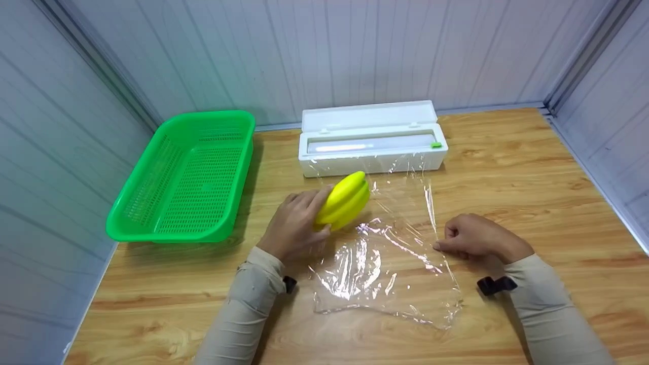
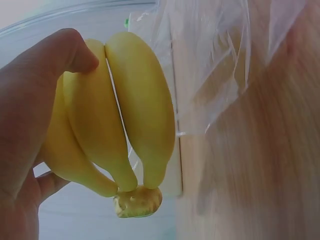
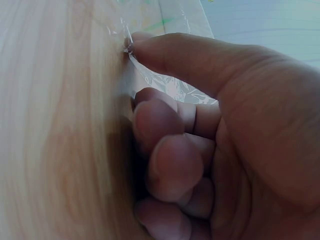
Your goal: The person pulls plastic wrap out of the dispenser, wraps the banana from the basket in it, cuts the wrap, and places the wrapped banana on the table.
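Note:
My left hand (image 1: 296,223) grips a bunch of yellow bananas (image 1: 345,202) above the sheet of clear plastic wrap. In the left wrist view the thumb lies across the bananas (image 2: 140,95), and their stem end (image 2: 137,201) points down in that view. The wrinkled plastic wrap (image 1: 375,274) is spread on the table and runs back to the white wrap box (image 1: 375,163). At the sheet's right edge, my right hand (image 1: 481,235) pinches the wrap between thumb and forefinger. Its other fingers (image 3: 175,167) are curled in the right wrist view.
A green plastic basket (image 1: 230,203) stands at the left on the wooden table (image 1: 532,172). The wrap box has its lid (image 1: 367,115) raised, showing a roll (image 1: 375,144) and a small green piece (image 1: 436,145) inside. Pale panel walls (image 1: 355,56) surround the table's back and sides.

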### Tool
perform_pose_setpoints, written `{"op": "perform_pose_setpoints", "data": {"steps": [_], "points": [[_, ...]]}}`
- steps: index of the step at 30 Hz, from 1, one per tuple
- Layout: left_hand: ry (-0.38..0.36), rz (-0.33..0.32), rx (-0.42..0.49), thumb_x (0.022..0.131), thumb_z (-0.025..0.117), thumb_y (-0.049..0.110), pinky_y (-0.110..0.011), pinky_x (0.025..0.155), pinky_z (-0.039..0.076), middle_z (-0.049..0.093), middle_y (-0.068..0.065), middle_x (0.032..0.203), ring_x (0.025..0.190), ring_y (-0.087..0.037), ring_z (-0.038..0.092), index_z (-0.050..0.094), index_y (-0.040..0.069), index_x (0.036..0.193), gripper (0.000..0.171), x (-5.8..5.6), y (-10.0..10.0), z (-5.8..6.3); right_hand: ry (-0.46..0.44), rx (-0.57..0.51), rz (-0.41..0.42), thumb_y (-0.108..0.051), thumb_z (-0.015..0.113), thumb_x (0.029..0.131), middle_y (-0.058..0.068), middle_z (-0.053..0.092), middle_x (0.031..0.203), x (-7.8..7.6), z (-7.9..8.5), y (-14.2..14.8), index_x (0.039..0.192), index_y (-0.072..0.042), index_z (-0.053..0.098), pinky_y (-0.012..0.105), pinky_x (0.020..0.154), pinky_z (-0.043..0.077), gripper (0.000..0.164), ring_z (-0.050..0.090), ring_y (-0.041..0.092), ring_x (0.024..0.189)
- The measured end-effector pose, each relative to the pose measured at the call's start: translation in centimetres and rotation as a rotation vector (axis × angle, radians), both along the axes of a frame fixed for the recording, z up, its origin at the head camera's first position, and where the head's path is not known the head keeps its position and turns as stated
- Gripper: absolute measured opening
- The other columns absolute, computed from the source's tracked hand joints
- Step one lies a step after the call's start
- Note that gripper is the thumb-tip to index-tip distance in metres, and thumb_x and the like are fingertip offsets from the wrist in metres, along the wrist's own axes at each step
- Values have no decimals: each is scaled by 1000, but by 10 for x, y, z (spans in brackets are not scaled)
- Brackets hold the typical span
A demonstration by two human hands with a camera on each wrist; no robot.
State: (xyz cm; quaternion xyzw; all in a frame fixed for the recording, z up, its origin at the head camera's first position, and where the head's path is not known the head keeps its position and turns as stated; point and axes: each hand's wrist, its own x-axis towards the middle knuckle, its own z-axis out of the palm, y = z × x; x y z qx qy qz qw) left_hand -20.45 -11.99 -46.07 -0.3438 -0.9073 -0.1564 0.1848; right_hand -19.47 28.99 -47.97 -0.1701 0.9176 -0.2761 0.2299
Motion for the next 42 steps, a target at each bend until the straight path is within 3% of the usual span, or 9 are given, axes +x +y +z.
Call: {"op": "perform_pose_setpoints", "data": {"steps": [6, 13, 20, 26, 31, 35, 42], "points": [[-27, -16, -22, 82, 77, 24, -43, 102, 46, 59, -11, 135, 117, -28, 60, 40, 11, 149, 78, -1, 12, -1, -18, -13, -16, -41, 75, 88, -3, 59, 57, 1, 0, 0, 70, -14, 56, 28, 48, 42, 38, 54, 13, 51], [-101, -36, 29, 83, 76, 20, -39, 86, 54, 49, -12, 136, 95, -25, 62, 37, 14, 149, 77, 1, 27, -2, -18, 1, -15, -43, 74, 88, -3, 59, 57, 1, 1, 0, 69, -14, 58, 28, 49, 41, 39, 53, 13, 52], [-57, -88, 5, 84, 75, 21, -35, 85, 54, 50, -12, 132, 96, -23, 60, 36, 10, 150, 78, 3, 39, -5, -23, 7, -21, -45, 75, 88, -2, 59, 58, 1, 1, -1, 70, -14, 58, 29, 49, 41, 39, 54, 14, 52], [-53, -117, -11, 85, 75, 20, -38, 96, 50, 51, -13, 137, 113, -26, 58, 38, 7, 150, 76, 6, 44, -8, -14, 15, -14, -46, 75, 87, -3, 59, 57, 0, 0, -1, 69, -14, 58, 28, 49, 40, 40, 53, 13, 52], [-43, -93, -51, 87, 72, 22, -41, 110, 38, 51, -9, 141, 126, -25, 51, 39, 9, 151, 73, 8, 48, -8, -22, 4, -7, -44, 74, 88, -3, 58, 55, 0, 1, -1, 69, -14, 58, 28, 49, 41, 40, 53, 13, 51], [-1, -86, -79, 87, 69, 23, -42, 111, 35, 53, -4, 141, 126, -22, 50, 42, 11, 150, 70, 9, 51, -9, -28, 7, -13, -45, 74, 88, -2, 59, 56, 0, 2, -1, 69, -13, 58, 28, 49, 40, 40, 52, 13, 51], [-14, -116, -81, 88, 70, 19, -42, 112, 33, 54, -1, 143, 129, -22, 48, 44, 14, 149, 66, 8, 51, -11, -34, 13, -28, -45, 74, 88, -2, 59, 57, -2, 2, 0, 70, -13, 57, 29, 49, 42, 40, 54, 13, 51]]}}
